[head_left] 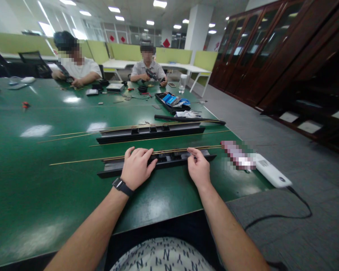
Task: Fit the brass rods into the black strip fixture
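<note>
A long black channel (pixel 172 162) lies crosswise on the green table in front of me, with dark blocks inside it. Thin golden rods (pixel 81 162) run along its far edge. My left hand (pixel 137 165) rests over the channel and rods, its thumb apart from the fingers; a dark watch (pixel 121 185) is on that wrist. At the channel's right part, my right hand (pixel 198 165) is curled, with forefinger and thumb closed at a thin golden rod. The contact between its fingertips is small and partly hidden.
A second black channel (pixel 149 135) with rods lies beyond. To the right are a pinkish-red phone-like thing (pixel 237 154) and a white device (pixel 272 171) with a cable, at the table edge. A tool tray (pixel 172 102) and white gloves (pixel 188 114) lie farther back. Two people sit opposite.
</note>
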`<state>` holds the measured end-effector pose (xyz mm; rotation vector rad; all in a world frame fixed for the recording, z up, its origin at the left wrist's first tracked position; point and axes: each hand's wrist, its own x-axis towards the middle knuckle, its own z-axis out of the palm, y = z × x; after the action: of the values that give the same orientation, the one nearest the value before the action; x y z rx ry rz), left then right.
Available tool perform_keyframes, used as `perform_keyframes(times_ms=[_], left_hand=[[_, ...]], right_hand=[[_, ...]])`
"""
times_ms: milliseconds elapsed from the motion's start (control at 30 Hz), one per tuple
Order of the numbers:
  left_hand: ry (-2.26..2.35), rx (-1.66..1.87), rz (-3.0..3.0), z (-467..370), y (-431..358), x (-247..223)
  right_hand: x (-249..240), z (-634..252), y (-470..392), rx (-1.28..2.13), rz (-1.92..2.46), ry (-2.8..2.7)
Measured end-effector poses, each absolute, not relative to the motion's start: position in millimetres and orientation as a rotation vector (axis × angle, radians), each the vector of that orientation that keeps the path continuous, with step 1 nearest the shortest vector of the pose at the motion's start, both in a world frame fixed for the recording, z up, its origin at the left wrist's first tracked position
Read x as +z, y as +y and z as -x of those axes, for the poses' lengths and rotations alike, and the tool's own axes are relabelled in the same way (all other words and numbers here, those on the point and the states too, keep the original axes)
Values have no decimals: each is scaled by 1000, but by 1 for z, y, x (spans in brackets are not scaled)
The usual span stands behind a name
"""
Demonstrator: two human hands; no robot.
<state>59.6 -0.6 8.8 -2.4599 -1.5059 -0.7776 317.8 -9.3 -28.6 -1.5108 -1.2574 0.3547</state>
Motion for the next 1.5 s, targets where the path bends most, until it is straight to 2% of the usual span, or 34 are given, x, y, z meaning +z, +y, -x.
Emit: perform_keyframes(times_ms=[300,900,1100,1500], left_hand=[[-1484,-764,2470,-60,0,18],[-1398,-505,2742,-106,23,32],[-1404,-279,2809,-135,33,44],[-1420,-265,2821,-145,37,43]], right_hand=[[-28,-318,-10,337,1510,-1269],[-29,-317,-9,324,1492,-1288],[-27,-316,-9,313,1504,-1279],[-25,-316,-10,309,1496,-1288]])
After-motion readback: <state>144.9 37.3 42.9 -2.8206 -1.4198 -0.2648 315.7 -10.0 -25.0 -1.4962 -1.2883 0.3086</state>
